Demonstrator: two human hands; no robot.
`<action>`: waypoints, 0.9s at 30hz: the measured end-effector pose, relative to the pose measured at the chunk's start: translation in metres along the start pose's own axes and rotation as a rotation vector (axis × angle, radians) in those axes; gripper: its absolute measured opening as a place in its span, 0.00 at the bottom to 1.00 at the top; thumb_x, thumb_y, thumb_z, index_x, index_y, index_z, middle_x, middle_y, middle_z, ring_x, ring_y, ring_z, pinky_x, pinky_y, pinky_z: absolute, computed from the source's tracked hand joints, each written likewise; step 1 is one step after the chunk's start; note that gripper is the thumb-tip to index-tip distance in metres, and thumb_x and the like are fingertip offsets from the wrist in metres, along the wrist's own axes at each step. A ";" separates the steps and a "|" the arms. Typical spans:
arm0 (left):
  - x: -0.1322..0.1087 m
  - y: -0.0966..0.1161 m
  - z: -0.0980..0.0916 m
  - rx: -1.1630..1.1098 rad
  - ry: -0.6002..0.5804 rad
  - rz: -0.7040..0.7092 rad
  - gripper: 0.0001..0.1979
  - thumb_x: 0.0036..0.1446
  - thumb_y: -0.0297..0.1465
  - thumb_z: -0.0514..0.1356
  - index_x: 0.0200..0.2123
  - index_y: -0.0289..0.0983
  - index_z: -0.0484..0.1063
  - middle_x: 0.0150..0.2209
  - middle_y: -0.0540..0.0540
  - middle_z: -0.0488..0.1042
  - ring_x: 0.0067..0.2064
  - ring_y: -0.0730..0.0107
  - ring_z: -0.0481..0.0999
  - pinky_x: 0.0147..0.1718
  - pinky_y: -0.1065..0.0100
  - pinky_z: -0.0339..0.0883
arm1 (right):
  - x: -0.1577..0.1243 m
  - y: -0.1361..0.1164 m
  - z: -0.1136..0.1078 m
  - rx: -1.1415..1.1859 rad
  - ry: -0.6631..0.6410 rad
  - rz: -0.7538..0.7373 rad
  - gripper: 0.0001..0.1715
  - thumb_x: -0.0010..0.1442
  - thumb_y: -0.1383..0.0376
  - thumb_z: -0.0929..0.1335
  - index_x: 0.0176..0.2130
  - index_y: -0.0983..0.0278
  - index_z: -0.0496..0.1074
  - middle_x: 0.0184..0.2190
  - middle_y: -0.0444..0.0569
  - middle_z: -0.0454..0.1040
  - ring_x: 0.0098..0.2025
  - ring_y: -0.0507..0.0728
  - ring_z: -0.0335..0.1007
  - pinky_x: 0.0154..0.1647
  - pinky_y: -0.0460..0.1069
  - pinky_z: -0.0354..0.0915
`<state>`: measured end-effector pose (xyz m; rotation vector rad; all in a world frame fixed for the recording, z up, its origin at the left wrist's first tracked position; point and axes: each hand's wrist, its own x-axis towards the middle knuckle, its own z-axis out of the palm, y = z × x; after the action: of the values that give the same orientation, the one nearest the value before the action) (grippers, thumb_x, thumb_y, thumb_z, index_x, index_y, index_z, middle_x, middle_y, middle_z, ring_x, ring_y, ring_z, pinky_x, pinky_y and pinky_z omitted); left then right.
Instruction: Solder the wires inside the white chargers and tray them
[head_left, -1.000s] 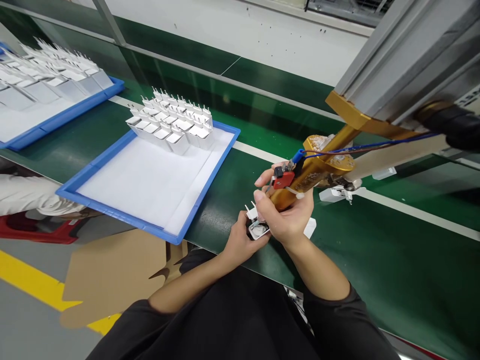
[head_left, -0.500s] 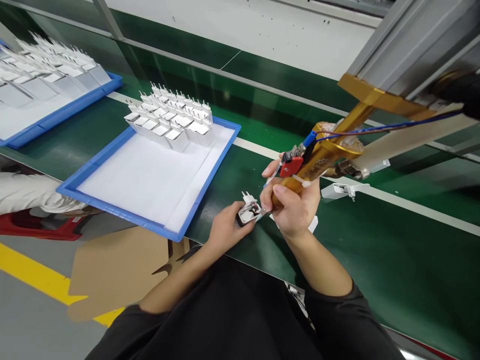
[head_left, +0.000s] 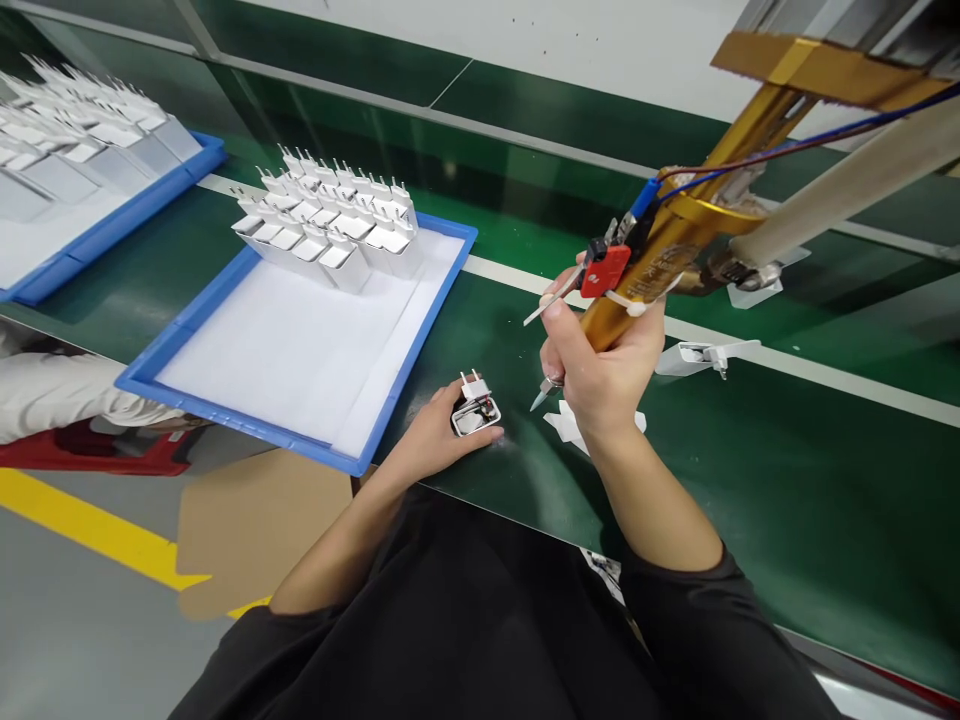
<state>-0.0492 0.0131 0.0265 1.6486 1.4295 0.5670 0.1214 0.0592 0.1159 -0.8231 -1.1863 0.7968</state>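
My left hand [head_left: 429, 436] is closed around an open white charger housing [head_left: 463, 424], which stands with its two plug pins up. Wires and small electronic parts show inside the housing. My right hand [head_left: 616, 385] grips a gold-coloured glue gun [head_left: 651, 268] with a red switch [head_left: 606, 271] and a thin metal lever on its side. The gun's pale nozzle [head_left: 541, 396] points down and left, apart from the housing. A crumpled white piece [head_left: 568, 427] lies on the green work surface [head_left: 510, 485], partly hidden by my right wrist.
A blue-rimmed tray [head_left: 431, 335] to the left carries rows of white chargers [head_left: 330, 225]. Another loaded tray [head_left: 120, 232] stands beyond it. Right of the gun lie another white charger housing [head_left: 686, 358] and a white piece [head_left: 754, 292]. A person's sleeve [head_left: 64, 395] shows at far left.
The glue gun's nozzle has come away from the charger housing, and its lever now stands out from the body. My left hand has shifted left with the housing. The view has moved slightly.
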 end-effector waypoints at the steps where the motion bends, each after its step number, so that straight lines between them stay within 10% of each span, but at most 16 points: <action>1: 0.002 0.003 0.001 -0.040 0.003 0.010 0.34 0.54 0.45 0.63 0.61 0.41 0.60 0.52 0.42 0.74 0.51 0.57 0.76 0.51 0.59 0.68 | 0.000 0.000 0.000 -0.005 0.005 0.002 0.21 0.55 0.57 0.72 0.42 0.59 0.59 0.31 0.39 0.71 0.14 0.41 0.53 0.12 0.43 0.52; 9: 0.008 0.013 0.015 0.007 0.176 0.106 0.22 0.58 0.29 0.54 0.57 0.39 0.63 0.42 0.49 0.79 0.45 0.66 0.77 0.47 0.66 0.67 | 0.001 0.001 0.002 0.045 0.011 -0.006 0.19 0.56 0.59 0.72 0.41 0.59 0.59 0.34 0.41 0.71 0.14 0.40 0.53 0.12 0.43 0.51; 17: -0.007 0.012 -0.002 0.373 0.012 0.327 0.29 0.67 0.34 0.49 0.68 0.37 0.48 0.54 0.40 0.73 0.53 0.56 0.66 0.54 0.53 0.61 | 0.002 0.006 -0.003 -0.017 -0.011 -0.003 0.19 0.57 0.58 0.71 0.41 0.59 0.59 0.31 0.41 0.71 0.16 0.42 0.53 0.14 0.44 0.53; 27: -0.007 0.003 0.023 0.248 0.271 0.278 0.14 0.63 0.38 0.59 0.48 0.38 0.67 0.45 0.44 0.77 0.44 0.65 0.77 0.45 0.65 0.68 | 0.005 0.008 -0.005 0.029 -0.033 -0.027 0.15 0.57 0.63 0.70 0.39 0.59 0.59 0.36 0.41 0.72 0.15 0.40 0.53 0.13 0.44 0.51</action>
<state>-0.0313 -0.0007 0.0178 2.0488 1.5202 0.8226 0.1268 0.0668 0.1097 -0.7714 -1.2093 0.8066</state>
